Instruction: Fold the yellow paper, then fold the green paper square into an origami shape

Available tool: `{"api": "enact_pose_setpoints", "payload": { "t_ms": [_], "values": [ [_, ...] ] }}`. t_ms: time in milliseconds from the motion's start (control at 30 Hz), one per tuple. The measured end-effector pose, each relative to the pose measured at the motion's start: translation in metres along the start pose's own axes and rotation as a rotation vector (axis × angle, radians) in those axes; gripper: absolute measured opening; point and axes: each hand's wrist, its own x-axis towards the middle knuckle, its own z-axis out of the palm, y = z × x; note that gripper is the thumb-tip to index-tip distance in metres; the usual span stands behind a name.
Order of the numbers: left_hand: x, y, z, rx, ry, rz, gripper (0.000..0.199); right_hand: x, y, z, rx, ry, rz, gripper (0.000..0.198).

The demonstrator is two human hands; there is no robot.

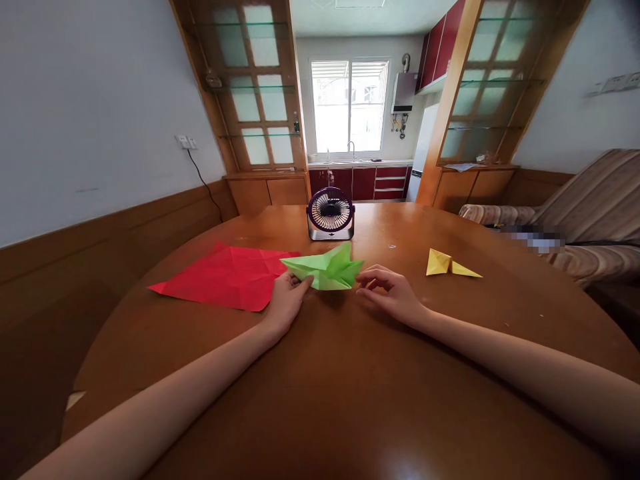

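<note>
A partly folded sheet of green origami paper (327, 268) is held up just above the table, its creased flaps spread and pointed. My left hand (289, 297) pinches its left side, thumb in front and fingers behind. At the paper's right end is my right hand (387, 290), with curled fingers a little apart; the fingertips come close to the edge, and I cannot tell whether they touch it. A creased red sheet of paper (227, 277) lies flat to the left, partly behind my left hand. Over on the right sits a folded yellow paper piece (443, 263).
A small purple fan (331, 212) stands on the brown wooden table (320, 400) behind the green paper. Small scraps (392, 247) lie on the tabletop. A striped armchair (590, 207) is beyond the right edge. A black cord (203, 179) hangs from the left wall socket.
</note>
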Motion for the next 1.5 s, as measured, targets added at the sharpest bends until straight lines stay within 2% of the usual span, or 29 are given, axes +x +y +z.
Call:
{"api": "enact_pose_setpoints", "payload": {
  "t_ms": [67,167,267,333,500,700,833,933,1067,1133,1233,1300,1367,1433,1500],
  "values": [
    [-0.001,0.0,0.001,-0.062,-0.017,-0.007,0.034,0.001,0.001,0.0,-0.035,0.06,0.026,0.018],
    [-0.002,0.001,0.001,-0.159,-0.024,-0.04,0.038,0.002,0.002,0.0,-0.069,0.126,0.08,0.033],
    [-0.002,0.002,0.002,-0.225,-0.036,-0.05,0.042,0.003,0.003,0.002,-0.07,0.041,0.101,0.054],
    [-0.003,0.003,0.003,-0.238,-0.073,-0.054,0.045,0.002,0.003,0.003,-0.065,-0.031,0.08,0.06],
    [-0.007,0.003,0.006,-0.248,-0.127,-0.116,0.047,-0.001,0.001,0.003,-0.13,-0.139,-0.027,0.06],
    [-0.012,0.004,0.009,-0.246,-0.081,-0.128,0.045,-0.005,-0.009,0.005,-0.253,-0.176,-0.119,0.039],
    [-0.013,0.003,0.011,-0.27,-0.11,-0.161,0.044,-0.005,-0.01,0.004,-0.184,-0.194,-0.131,0.044],
    [-0.012,0.003,0.011,-0.276,-0.13,-0.147,0.045,-0.003,-0.005,0.0,-0.028,-0.212,-0.095,0.043],
    [-0.008,0.002,0.007,-0.284,-0.101,-0.159,0.047,0.0,0.003,-0.003,0.193,-0.153,0.009,0.033],
    [-0.007,0.001,0.006,-0.285,-0.084,-0.203,0.047,0.002,0.006,-0.003,0.221,-0.101,0.075,0.03],
    [-0.005,0.0,0.004,-0.261,-0.068,-0.237,0.048,0.004,0.008,-0.003,0.114,-0.043,0.141,0.025],
    [-0.004,0.001,0.004,-0.23,-0.069,-0.194,0.05,0.005,0.009,-0.003,0.031,0.007,0.147,0.023],
    [-0.004,0.003,0.004,-0.18,-0.076,-0.113,0.055,0.007,0.009,-0.002,0.043,0.061,0.146,0.025],
    [-0.005,0.005,0.005,-0.13,-0.07,-0.03,0.061,0.007,0.009,-0.001,0.152,0.051,0.186,0.027],
    [-0.007,0.008,0.006,-0.105,-0.07,0.027,0.062,0.008,0.009,0.0,0.29,-0.012,0.283,0.029]
  ]
}}
